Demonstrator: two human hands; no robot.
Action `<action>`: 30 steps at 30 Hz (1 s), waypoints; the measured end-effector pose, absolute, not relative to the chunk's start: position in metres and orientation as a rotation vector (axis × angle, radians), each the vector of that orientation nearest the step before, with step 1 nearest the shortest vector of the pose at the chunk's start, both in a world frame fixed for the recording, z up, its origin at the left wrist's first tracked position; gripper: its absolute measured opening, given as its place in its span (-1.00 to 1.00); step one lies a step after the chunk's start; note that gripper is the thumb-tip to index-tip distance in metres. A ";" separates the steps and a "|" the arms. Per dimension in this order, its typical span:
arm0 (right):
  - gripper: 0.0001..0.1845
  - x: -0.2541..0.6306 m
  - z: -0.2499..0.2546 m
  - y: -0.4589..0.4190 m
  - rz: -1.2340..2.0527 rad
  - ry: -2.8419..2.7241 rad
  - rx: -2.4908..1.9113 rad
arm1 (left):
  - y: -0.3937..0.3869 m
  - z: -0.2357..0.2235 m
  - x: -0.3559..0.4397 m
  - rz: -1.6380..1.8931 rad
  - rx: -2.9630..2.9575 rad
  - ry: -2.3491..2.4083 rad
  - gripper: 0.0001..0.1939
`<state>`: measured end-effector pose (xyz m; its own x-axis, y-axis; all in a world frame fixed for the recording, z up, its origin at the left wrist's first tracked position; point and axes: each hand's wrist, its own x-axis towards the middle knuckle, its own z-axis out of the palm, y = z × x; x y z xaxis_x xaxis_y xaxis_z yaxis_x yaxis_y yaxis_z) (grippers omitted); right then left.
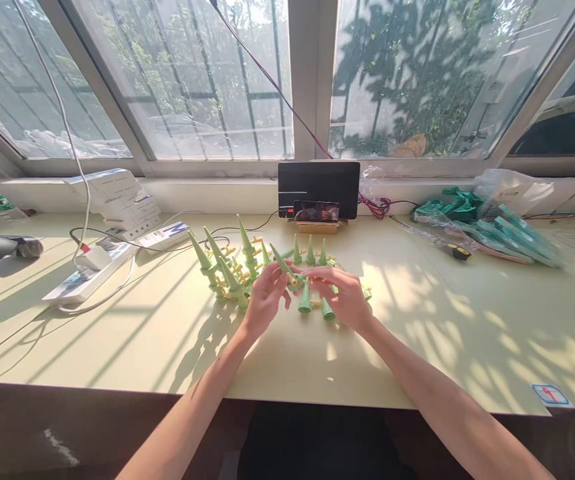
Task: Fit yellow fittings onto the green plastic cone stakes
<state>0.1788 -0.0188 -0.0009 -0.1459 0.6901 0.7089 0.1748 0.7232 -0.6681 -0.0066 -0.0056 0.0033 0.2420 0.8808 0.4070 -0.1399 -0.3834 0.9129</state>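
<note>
My left hand (266, 293) is closed around a green plastic watering spike (282, 259) with a yellow valve piece, its tip slanting up and left. From the other side, my right hand (342, 292) pinches at the far end of the same spike; its fingertips partly hide the join. To the left, several similar green spikes with yellow valves (246, 243) stand upright in a cluster. Behind my hands a row of more upright spikes (310, 250) shows. Two green cones (304, 300) lie below my fingers, open ends toward me.
A phone (316, 211) leans before a black tablet (319, 180) at the back of the table (287, 373). Left are a white power strip (90, 273), cables and white boxes (117, 200). Green plastic packets (512, 233) lie at the right, near a yellow-black object (457, 252).
</note>
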 end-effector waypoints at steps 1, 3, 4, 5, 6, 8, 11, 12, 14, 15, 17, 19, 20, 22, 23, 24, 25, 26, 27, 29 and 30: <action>-0.79 0.179 -0.001 -0.019 0.523 -1.689 -0.700 | -0.006 0.003 -0.007 1.324 1.544 0.718 -0.68; -0.80 0.178 -0.002 -0.019 0.531 -1.685 -0.712 | -0.006 0.003 -0.007 1.319 1.542 0.717 -0.68; -0.81 0.178 -0.002 -0.019 0.533 -1.684 -0.719 | -0.006 0.003 -0.007 1.317 1.541 0.717 -0.68; -0.81 0.178 -0.002 -0.019 0.533 -1.683 -0.723 | -0.006 0.003 -0.007 1.315 1.540 0.719 -0.68; -0.81 0.179 -0.002 -0.019 0.532 -1.682 -0.724 | -0.006 0.004 -0.007 1.316 1.539 0.722 -0.68; -0.81 0.178 -0.002 -0.019 0.533 -1.682 -0.720 | -0.007 0.004 -0.007 1.317 1.534 0.732 -0.68; -0.82 0.178 -0.003 -0.019 0.541 -1.677 -0.747 | -0.006 0.002 -0.007 1.322 1.522 0.767 -0.67; -0.83 0.177 -0.003 -0.019 0.548 -1.661 -0.780 | -0.005 0.001 -0.007 1.330 1.514 0.796 -0.66; -0.82 0.176 -0.003 -0.019 0.596 -1.591 -0.879 | -0.003 -0.001 -0.008 1.358 1.482 0.879 -0.68; -0.80 0.176 -0.002 -0.018 0.641 -1.544 -0.929 | -0.002 -0.002 -0.008 1.372 1.457 0.923 -0.68; -0.75 0.176 -0.001 -0.017 0.759 -1.444 -0.988 | -0.001 -0.004 -0.008 1.377 1.399 0.988 -0.68; -0.68 0.178 -0.001 -0.014 0.875 -1.372 -0.996 | 0.000 -0.004 -0.007 1.354 1.356 1.028 -0.65; -0.66 0.178 -0.001 -0.013 0.920 -1.357 -0.994 | 0.000 -0.004 -0.007 1.340 1.348 1.044 -0.65; -0.67 0.180 -0.002 -0.011 0.993 -1.380 -1.003 | -0.001 -0.003 -0.006 1.322 1.358 1.072 -0.64; -0.68 0.181 -0.002 -0.010 1.020 -1.412 -1.011 | -0.001 -0.003 -0.005 1.321 1.371 1.082 -0.64; -0.69 0.181 -0.002 -0.010 1.040 -1.451 -1.019 | -0.002 -0.003 -0.005 1.322 1.388 1.088 -0.64; -0.69 0.182 -0.002 -0.010 1.053 -1.490 -1.026 | -0.002 -0.003 -0.004 1.324 1.404 1.093 -0.65; -0.69 0.182 -0.002 -0.011 1.061 -1.525 -1.029 | -0.003 -0.003 -0.004 1.328 1.418 1.097 -0.66; -0.69 0.182 -0.001 -0.012 1.067 -1.552 -1.028 | -0.003 -0.003 -0.003 1.333 1.430 1.100 -0.66; -0.69 0.181 0.001 -0.015 1.079 -1.592 -1.020 | -0.004 -0.004 -0.002 1.340 1.448 1.095 -0.67; -0.69 0.181 0.003 -0.016 1.088 -1.609 -1.016 | -0.005 -0.004 -0.002 1.339 1.457 1.087 -0.68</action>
